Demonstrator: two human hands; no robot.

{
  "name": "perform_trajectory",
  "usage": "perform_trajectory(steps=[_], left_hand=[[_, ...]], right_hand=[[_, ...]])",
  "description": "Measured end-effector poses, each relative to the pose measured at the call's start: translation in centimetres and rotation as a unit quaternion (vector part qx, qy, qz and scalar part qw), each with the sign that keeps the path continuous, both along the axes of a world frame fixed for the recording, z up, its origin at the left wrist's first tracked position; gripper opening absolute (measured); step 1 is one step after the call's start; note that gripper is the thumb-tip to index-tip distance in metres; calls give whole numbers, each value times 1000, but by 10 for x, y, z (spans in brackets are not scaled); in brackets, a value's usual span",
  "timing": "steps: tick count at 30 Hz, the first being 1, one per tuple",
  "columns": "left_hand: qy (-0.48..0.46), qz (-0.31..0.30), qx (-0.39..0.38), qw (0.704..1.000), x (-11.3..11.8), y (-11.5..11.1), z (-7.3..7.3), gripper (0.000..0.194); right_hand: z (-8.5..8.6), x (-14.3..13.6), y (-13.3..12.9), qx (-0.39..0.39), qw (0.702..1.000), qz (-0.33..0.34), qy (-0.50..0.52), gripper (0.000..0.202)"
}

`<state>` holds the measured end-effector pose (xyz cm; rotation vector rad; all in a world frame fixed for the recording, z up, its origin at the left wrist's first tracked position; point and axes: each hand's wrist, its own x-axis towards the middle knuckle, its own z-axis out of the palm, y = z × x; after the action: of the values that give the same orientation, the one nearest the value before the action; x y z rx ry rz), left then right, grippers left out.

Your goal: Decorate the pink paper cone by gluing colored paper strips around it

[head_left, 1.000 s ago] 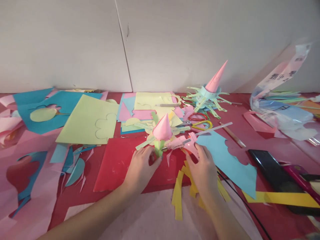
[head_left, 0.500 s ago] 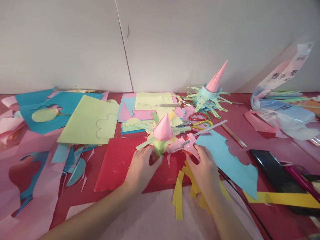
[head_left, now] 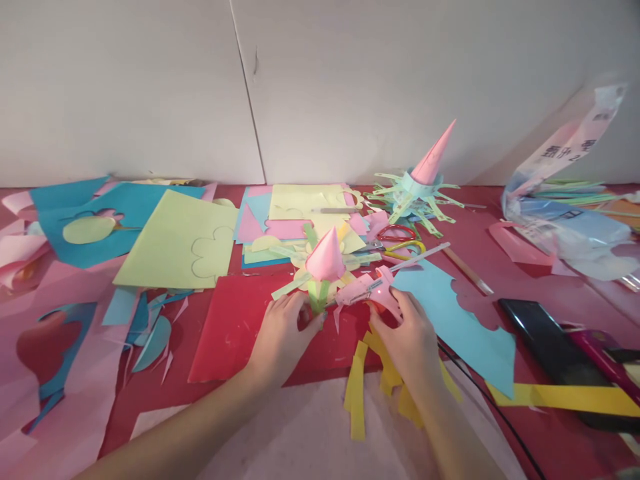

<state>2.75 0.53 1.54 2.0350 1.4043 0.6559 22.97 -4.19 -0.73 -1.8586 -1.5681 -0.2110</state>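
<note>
Fingers (head_left: 305, 313) of left hand (head_left: 283, 337) pinch green stem (head_left: 318, 298) under pink paper cone (head_left: 325, 257) | right hand (head_left: 410, 340) grips pink glue gun (head_left: 373, 291), nozzle at stem | both above red sheet (head_left: 235, 333) on table (head_left: 550, 440) | yellow strips (head_left: 356, 393) below right hand | scissors (head_left: 400, 241) behind

Red-handled scissors (head_left: 396, 233) lie near a black phone (head_left: 540, 340).

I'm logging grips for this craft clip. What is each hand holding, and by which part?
The left hand pinches the paper flower by its green stem. The right hand grips the pink glue gun by its handle.
</note>
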Motion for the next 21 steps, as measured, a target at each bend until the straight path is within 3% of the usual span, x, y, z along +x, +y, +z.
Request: perform_trajectory(steps=[13,21], left_hand=[[-7,3,-12,1000,-1,-1,-1,10],[-10,27,-14,999,-2,-2,-3,18]], right_hand=[[-2,3,0,6,998,-40,43,37],[0,5,0,-3,996,-64,59,36]])
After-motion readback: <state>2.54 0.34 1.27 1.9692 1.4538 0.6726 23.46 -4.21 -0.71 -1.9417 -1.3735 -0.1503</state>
